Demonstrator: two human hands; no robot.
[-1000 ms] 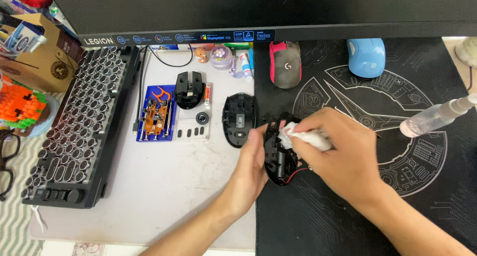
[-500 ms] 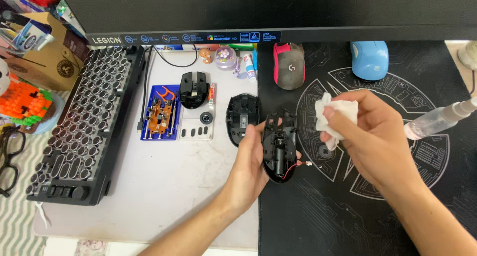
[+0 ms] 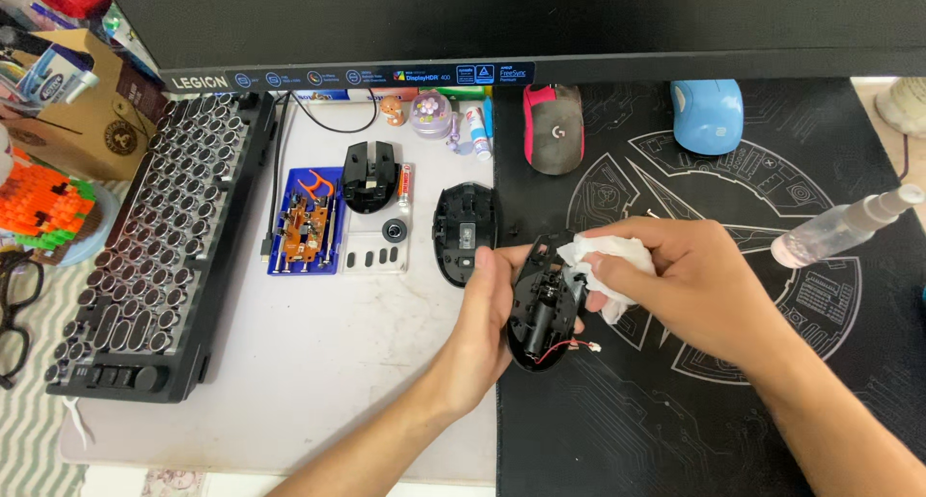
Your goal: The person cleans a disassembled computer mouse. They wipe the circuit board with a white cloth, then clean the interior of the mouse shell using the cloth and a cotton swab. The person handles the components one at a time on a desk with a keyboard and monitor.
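Note:
My left hand (image 3: 485, 309) grips an opened black mouse shell (image 3: 540, 309), inner side up, with a short red wire hanging from its lower end. My right hand (image 3: 675, 275) holds a crumpled white tissue (image 3: 606, 265) pressed against the upper right of the shell's inside. Both hands sit at the left edge of a black patterned desk mat (image 3: 733, 400). Just left of the shell lies another black mouse cover (image 3: 463, 229), inner side up.
A blue tray (image 3: 305, 229) with an orange circuit board, a black mouse part (image 3: 370, 174) and a clear parts tray (image 3: 381, 251) sit on the white desk. A black keyboard (image 3: 145, 256) is at left. A red-and-black mouse (image 3: 553, 127), blue mouse (image 3: 707, 114) and spray bottle (image 3: 839, 229) lie on the mat.
My right hand lifted the tissue away from the shell half a second ago, then brought it back down onto the shell's inside. My left hand kept its hold on the shell.

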